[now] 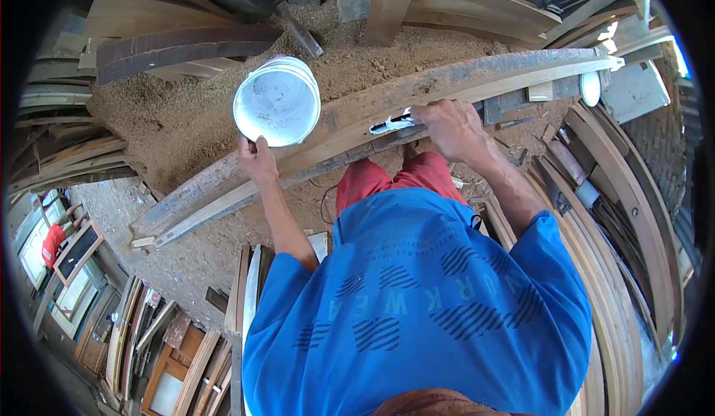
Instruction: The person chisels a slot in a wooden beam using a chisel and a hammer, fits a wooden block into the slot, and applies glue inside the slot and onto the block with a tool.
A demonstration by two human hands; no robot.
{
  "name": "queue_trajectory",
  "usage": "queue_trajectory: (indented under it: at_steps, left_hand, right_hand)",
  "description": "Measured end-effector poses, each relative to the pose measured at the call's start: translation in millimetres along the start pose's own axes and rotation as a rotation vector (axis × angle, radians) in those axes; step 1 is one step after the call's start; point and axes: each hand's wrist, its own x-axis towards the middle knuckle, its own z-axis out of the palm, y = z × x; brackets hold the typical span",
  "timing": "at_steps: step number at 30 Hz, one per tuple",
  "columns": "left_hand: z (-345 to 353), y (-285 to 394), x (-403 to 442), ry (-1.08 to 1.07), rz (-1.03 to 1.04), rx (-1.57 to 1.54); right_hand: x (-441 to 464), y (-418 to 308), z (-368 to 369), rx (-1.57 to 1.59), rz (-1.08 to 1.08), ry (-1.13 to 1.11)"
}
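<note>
My left hand [258, 161] is closed on the rim of a white plastic bucket [313, 92], tipped so that its whitish, smeared inside faces me. The bucket is over the far side of a thick, weathered beam [350, 122]. Closed around a dark narrow tool smeared with white paste [391, 124], my right hand [450, 127] is just above a long pale wooden strip [328, 146] lying along the beam's near side. The tool's tip is at or just over the strip; contact cannot be made out. My fingers hide its handle.
Sawdust [164, 125] covers the ground beyond the beam. Curved planks [633, 185] are stacked at right, and more boards [67, 155] at left. A chisel-like tool [514, 123] and a white round lid or container [590, 88] are at right. A person in red [52, 245] is at far left.
</note>
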Motion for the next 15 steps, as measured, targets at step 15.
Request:
queue_trajectory:
  at_steps: [15]
  left_hand:
    - [3.3, 13.7, -5.8, 0.007, 0.04, 0.119]
  right_hand:
    - [45.5, -52.9, 67.7, -0.129, 0.059, -0.123]
